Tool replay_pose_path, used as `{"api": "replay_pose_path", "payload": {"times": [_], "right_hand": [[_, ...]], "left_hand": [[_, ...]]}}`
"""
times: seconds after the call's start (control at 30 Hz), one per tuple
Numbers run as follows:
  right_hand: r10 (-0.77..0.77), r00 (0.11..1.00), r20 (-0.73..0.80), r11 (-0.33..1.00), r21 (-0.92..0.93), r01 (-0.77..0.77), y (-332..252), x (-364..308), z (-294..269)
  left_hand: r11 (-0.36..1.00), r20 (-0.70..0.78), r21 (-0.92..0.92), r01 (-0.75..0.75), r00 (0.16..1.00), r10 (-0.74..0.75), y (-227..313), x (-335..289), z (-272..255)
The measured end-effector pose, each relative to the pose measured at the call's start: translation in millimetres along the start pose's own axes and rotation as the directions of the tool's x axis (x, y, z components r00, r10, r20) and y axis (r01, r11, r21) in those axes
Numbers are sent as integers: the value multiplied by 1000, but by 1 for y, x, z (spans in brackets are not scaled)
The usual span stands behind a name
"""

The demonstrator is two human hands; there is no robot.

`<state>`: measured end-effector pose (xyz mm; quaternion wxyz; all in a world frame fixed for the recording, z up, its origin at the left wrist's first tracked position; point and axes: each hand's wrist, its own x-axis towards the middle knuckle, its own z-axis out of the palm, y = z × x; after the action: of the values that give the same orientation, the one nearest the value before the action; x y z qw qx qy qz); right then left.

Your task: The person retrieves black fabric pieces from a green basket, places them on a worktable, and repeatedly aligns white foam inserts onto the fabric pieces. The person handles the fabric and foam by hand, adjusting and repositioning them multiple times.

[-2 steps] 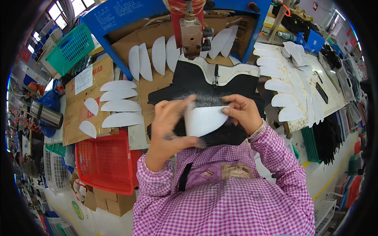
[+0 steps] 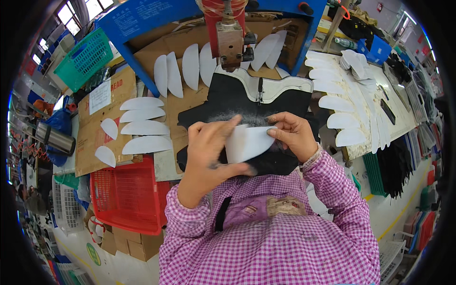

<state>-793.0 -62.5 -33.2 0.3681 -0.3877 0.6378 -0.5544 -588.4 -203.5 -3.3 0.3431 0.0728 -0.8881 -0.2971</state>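
White half-moon piece (image 2: pixel 251 142) held over the black cut panel (image 2: pixel 228 97), between the two hands; right hand (image 2: pixel 295 135) pinches its right far corner, thumb on top, index finger behind; left hand (image 2: pixel 203 151) has fingers and thumb spread wide around the piece's left end, blurred, so cannot tell whether it touches; key relation: long axis runs left to right, straight edge on the far side, curve on the near side, so the piece lies left of the right fingertips and right of the left palm; right hand is the nearer, being in contact; left end of the piece looks bent or doubled, too smeared to say which; panel's far edge carries a wavy white band (image 2: pixel 280 88), just on the near side of the metal press head (image 2: pixel 230 45); greyish fuzz on the panel just beyond the piece; more white half-moons (image 2: pixel 146 142) lie left on cardboard, others (image 2: pixel 191 66) at the far side under the blue machine frame (image 2: pixel 142 21), another fanned row (image 2: pixel 339 119) on the right table.
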Motion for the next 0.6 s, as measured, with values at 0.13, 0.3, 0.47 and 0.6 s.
{"api": "replay_pose_path", "payload": {"times": [0.13,0.3,0.47,0.6], "right_hand": [[-132,990,47,988,-76,136,-23,-12,0],[-99,990,99,991,-86,107,-29,-14,-1],[115,986,122,992,-60,-108,-15,-4,-16],[61,994,92,985,154,-74,8,-1,-36]], "left_hand": [[940,91,334,-65,995,37,14,8,19],[903,129,419,-97,991,46,23,10,31],[946,101,315,-73,994,43,23,4,42],[987,-247,-162,-7,968,-33,6,-20,31]]}}
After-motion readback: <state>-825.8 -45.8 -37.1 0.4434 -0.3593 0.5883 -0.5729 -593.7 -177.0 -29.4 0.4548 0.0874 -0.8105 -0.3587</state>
